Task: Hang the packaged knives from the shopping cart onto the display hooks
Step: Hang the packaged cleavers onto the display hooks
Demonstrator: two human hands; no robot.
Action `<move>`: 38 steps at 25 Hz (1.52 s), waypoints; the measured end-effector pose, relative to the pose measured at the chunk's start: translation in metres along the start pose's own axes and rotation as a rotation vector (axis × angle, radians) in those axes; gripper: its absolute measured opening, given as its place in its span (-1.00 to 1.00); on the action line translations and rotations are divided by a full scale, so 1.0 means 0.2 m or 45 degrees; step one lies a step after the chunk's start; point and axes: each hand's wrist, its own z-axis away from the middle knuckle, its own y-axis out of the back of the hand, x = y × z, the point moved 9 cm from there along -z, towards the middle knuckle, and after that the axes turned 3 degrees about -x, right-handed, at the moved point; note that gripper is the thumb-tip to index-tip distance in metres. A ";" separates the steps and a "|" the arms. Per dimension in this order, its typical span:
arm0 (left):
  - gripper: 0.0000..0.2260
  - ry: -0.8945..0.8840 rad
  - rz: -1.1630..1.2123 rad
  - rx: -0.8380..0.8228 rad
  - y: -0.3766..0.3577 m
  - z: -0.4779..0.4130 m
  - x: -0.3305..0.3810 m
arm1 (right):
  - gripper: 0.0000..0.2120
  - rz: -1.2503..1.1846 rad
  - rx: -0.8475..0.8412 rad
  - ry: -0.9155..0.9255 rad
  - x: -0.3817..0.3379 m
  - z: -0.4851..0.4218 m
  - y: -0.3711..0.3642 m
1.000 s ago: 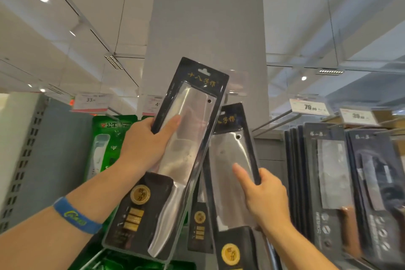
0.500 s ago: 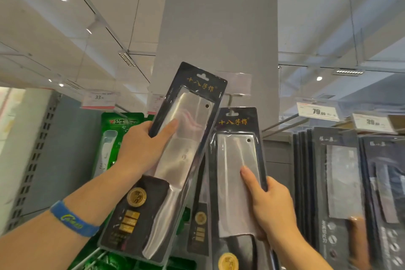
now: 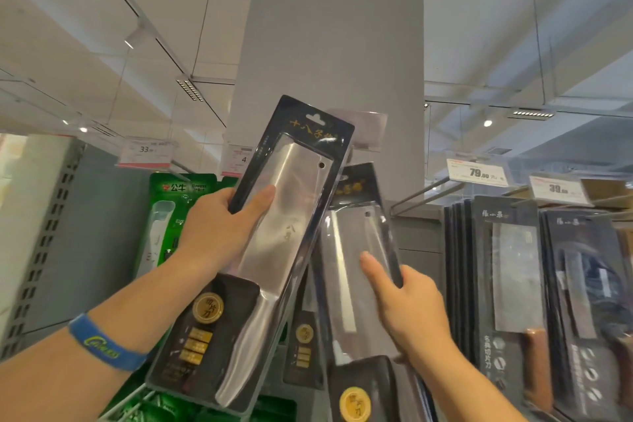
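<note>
Two packaged cleavers being held up mid-frame: left hand (image 3: 219, 233) fingers grasping tilted cleaver pack (image 3: 270, 250); right hand (image 3: 407, 312) fingers gripping second pack (image 3: 356, 271), lower right centre.

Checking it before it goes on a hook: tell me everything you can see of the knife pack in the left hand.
The knife pack is a long black card under a clear blister, holding a steel cleaver with a steel handle, a gold seal and gold lettering. It is tilted, hang hole at top right. The left hand grips its left edge, thumb across the blade.
</note>
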 end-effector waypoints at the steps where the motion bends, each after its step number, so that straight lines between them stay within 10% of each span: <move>1: -0.49 0.002 -0.011 0.004 0.02 0.00 -0.01 | -0.28 -0.070 0.037 -0.058 0.04 0.00 0.05; 38: -0.42 0.042 0.016 -0.109 -0.01 0.17 -0.09 | -0.26 0.373 -0.347 -0.442 0.24 -0.31 -0.30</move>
